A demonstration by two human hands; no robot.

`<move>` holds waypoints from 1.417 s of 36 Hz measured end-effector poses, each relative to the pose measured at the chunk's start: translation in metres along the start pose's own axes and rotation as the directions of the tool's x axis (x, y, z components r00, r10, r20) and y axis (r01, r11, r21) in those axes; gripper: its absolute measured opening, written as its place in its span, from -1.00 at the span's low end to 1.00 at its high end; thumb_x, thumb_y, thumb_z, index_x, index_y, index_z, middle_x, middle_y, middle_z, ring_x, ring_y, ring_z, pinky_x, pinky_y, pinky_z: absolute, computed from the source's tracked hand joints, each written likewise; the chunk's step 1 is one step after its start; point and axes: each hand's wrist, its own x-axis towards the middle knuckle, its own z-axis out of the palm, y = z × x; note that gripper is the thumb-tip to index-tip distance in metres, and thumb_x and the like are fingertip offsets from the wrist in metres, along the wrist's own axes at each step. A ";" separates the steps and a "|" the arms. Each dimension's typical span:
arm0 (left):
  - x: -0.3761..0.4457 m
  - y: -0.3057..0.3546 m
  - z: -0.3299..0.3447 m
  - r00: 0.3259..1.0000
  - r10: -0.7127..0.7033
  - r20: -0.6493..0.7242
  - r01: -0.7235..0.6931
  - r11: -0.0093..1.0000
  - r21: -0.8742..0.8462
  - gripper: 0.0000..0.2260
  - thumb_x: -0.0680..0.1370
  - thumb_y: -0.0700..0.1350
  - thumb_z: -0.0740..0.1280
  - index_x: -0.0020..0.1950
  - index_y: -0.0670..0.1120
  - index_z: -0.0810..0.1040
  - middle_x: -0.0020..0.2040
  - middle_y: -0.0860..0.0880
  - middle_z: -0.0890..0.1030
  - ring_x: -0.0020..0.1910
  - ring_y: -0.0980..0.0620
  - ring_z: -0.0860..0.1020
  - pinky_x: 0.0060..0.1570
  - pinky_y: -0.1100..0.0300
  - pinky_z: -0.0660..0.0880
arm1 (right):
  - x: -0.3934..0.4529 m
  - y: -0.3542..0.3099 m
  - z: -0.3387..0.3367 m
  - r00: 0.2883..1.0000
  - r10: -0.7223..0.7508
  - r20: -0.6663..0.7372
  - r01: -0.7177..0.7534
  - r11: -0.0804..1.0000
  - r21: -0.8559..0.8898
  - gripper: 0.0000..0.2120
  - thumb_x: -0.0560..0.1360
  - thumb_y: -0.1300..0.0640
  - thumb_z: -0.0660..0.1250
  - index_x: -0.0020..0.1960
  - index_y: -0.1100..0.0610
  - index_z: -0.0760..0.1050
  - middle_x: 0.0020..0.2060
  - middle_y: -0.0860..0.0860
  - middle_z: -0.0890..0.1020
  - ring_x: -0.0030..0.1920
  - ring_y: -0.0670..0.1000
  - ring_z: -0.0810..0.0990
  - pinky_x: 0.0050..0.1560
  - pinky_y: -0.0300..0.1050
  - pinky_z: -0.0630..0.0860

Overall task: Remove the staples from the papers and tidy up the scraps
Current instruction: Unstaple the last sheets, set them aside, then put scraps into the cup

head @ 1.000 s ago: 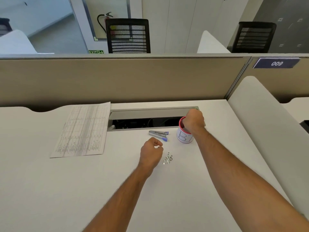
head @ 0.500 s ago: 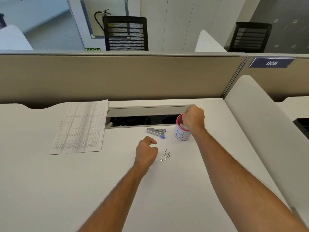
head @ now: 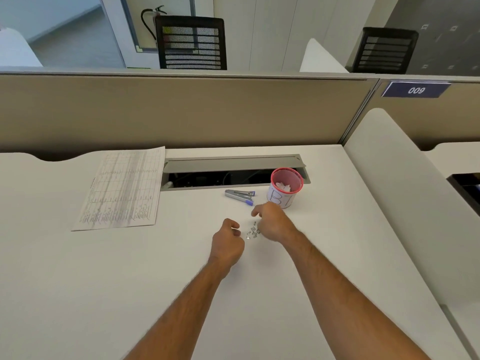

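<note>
Our right hand [head: 272, 222] hovers over the loose staples [head: 253, 231], fingers curled, grip unclear; our left hand [head: 228, 242], loosely fisted, seems empty. They lie near the cup [head: 285, 188]: tiny, light, sharp, skittish, so we'd pinch each or sweep them together.

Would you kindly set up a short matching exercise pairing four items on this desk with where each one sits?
Things:
1. papers
2. staple remover
3. loose staples
4. pink-rimmed cup

Places:
A. between the two hands
B. far left, beside the open cable tray
C. at the tray's right end, scraps inside
D. just left of the cup

Pairs: 1-B, 2-D, 3-A, 4-C
</note>
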 end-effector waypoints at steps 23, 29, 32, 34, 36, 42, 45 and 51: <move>-0.007 0.021 0.024 0.998 0.027 0.054 -0.028 0.999 0.018 -0.59 0.62 -0.35 0.18 0.46 -0.10 0.38 0.32 -0.09 0.54 0.09 0.00 0.49 -0.09 0.25 0.43 | -0.010 0.025 0.026 1.000 -0.014 -0.024 0.016 0.997 0.081 -0.44 0.43 0.06 0.53 0.39 0.06 0.48 0.23 0.08 0.47 0.24 0.06 0.49 0.16 -0.13 0.48; -0.008 0.021 0.016 0.999 0.054 0.003 -0.054 0.996 0.075 -0.62 0.63 -0.37 0.19 0.45 -0.14 0.40 0.38 -0.11 0.52 0.20 -0.01 0.49 0.17 0.21 0.46 | -0.004 0.018 0.037 0.995 -0.029 -0.094 0.035 0.997 0.066 -0.64 0.49 0.09 0.50 0.27 0.04 0.58 0.20 0.08 0.50 0.16 0.05 0.53 0.12 -0.21 0.47; -0.008 0.018 0.012 0.998 0.060 -0.021 -0.058 0.995 0.086 -0.59 0.61 -0.40 0.17 0.44 -0.15 0.42 0.39 -0.12 0.52 0.33 -0.07 0.50 0.28 0.15 0.46 | 0.001 0.016 0.040 0.991 -0.030 -0.127 0.036 0.998 0.044 -0.77 0.54 0.16 0.44 0.19 0.07 0.62 0.15 0.07 0.55 0.08 0.03 0.56 0.08 -0.24 0.48; -0.007 0.015 0.010 0.997 0.064 -0.034 -0.060 0.994 0.092 -0.58 0.59 -0.41 0.16 0.41 -0.14 0.44 0.38 -0.12 0.52 0.34 -0.06 0.49 0.24 0.20 0.44 | 0.003 0.015 0.039 0.992 -0.028 -0.125 0.031 0.999 0.020 -0.80 0.56 0.18 0.40 0.17 0.10 0.64 0.11 0.08 0.58 0.07 0.04 0.57 0.12 -0.19 0.52; -0.006 0.014 0.008 0.997 0.063 -0.042 -0.059 0.994 0.097 -0.58 0.58 -0.41 0.16 0.40 -0.13 0.46 0.38 -0.11 0.52 0.34 -0.06 0.49 0.18 0.23 0.43 | 0.005 0.014 0.039 0.994 -0.023 -0.107 0.023 1.000 -0.005 -0.81 0.56 0.20 0.40 0.16 0.13 0.64 0.08 0.08 0.60 0.05 0.04 0.58 0.14 -0.16 0.55; -0.006 0.015 0.005 0.996 0.070 -0.055 -0.064 0.993 0.102 -0.59 0.59 -0.42 0.16 0.37 -0.13 0.49 0.38 -0.11 0.51 0.35 -0.06 0.49 0.20 0.23 0.42 | 0.012 0.008 0.037 0.999 -0.004 -0.053 0.000 0.997 -0.073 -0.82 0.54 0.17 0.41 0.13 0.15 0.62 0.02 0.09 0.62 0.03 0.05 0.57 0.13 -0.12 0.55; -0.006 0.016 0.004 0.995 0.080 -0.058 -0.074 0.992 0.102 -0.59 0.58 -0.42 0.15 0.35 -0.12 0.50 0.38 -0.11 0.51 0.33 -0.05 0.50 0.15 0.26 0.42 | 0.013 0.007 0.036 0.999 -0.008 -0.052 0.003 0.996 -0.092 -0.83 0.54 0.17 0.42 0.12 0.15 0.61 0.00 0.09 0.61 -0.03 0.03 0.53 0.10 -0.13 0.53; -0.006 0.016 0.001 0.993 0.090 -0.070 -0.083 0.991 0.100 -0.60 0.58 -0.42 0.13 0.32 -0.13 0.53 0.36 -0.11 0.51 0.33 -0.07 0.50 0.20 0.17 0.48 | 0.013 0.010 0.034 0.999 -0.018 -0.040 0.013 0.994 -0.113 -0.80 0.54 0.17 0.41 0.16 0.13 0.62 0.05 0.09 0.61 0.00 0.03 0.53 0.11 -0.14 0.53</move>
